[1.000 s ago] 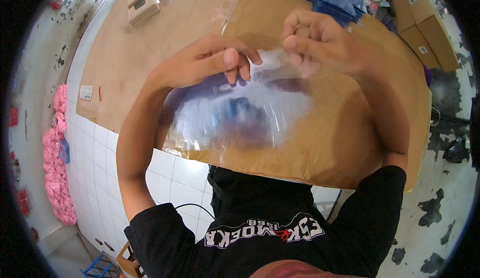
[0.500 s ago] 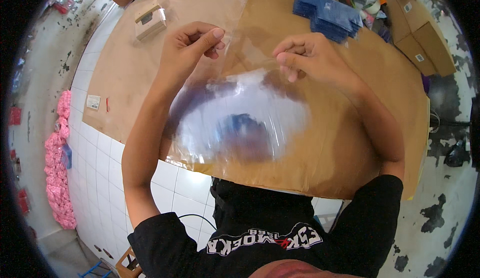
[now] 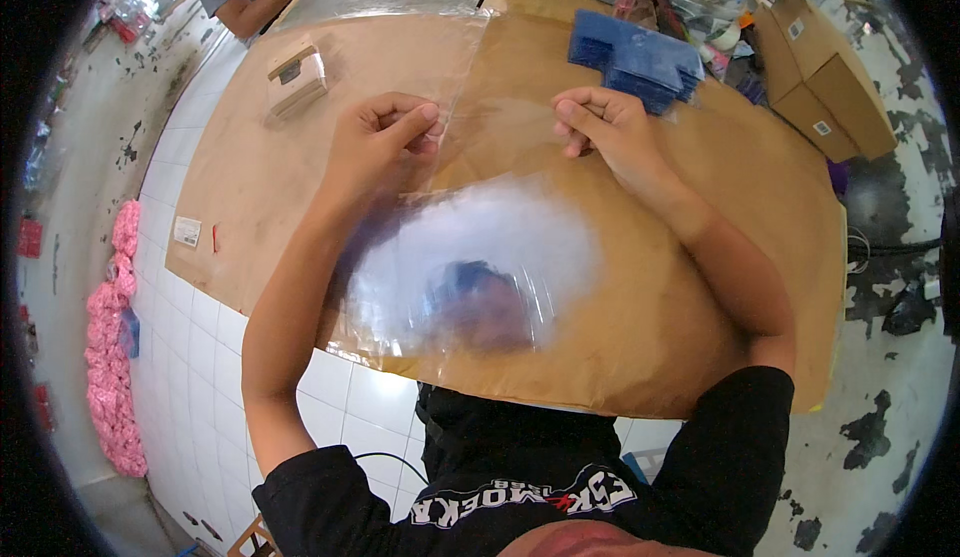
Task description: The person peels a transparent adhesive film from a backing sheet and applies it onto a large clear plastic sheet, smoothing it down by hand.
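Note:
Both hands are raised over the near part of a brown-covered table, a short gap apart. My left hand (image 3: 398, 129) is closed in a pinch, thumb against the fingers. Level with it, my right hand (image 3: 592, 122) pinches in the same way. Between and below them spreads a clear plastic sheet (image 3: 570, 247), seen mostly by its white glare and streaks, with a dark reflection in it. Its edges at the fingers are too faint to trace. A stack of blue-tinted flat plastic pieces (image 3: 640, 62) lies just beyond my right hand.
A small tan box (image 3: 297, 82) stands on the table (image 3: 720, 257) at the far left, with a white label (image 3: 187, 231) nearer. Cardboard boxes (image 3: 825, 82) and clutter line the far right. Another person's arm (image 3: 262, 2) rests at the far left edge. Pink bundles (image 3: 115, 357) lie left.
The view has tilted slightly, bringing more of the far table edge and an orange sheet into sight. My hands stay pinched, with the right a little farther from me relative to the table.

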### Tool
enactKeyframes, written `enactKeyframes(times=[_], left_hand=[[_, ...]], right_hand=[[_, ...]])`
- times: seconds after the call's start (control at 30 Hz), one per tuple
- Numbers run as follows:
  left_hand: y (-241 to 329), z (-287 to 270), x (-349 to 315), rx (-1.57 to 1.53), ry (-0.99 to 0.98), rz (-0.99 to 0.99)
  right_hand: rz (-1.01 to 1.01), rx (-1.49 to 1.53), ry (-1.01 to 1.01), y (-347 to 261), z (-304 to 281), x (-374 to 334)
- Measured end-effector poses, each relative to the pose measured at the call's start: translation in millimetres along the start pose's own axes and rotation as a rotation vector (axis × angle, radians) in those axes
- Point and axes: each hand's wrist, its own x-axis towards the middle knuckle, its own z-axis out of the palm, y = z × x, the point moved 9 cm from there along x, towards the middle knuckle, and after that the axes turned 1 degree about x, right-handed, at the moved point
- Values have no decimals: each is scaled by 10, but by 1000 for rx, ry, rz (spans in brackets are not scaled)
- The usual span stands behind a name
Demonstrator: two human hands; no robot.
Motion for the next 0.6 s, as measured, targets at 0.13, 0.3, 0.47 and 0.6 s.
enactKeyframes(times=[0.13,0.3,0.47,0.6], left_hand=[[-5,18,17,-67,30,-65],[-105,161,8,-238,-115,-87],[-171,183,13,-197,-91,-161],[-171,160,22,-306,-89,-171]], right_hand=[[-20,39,-11,25,-51,-8],[-9,-30,0,-3,18,-44],[-119,-69,-20,-92,6,-67],[-335,-421,286,-769,-286,-154]])
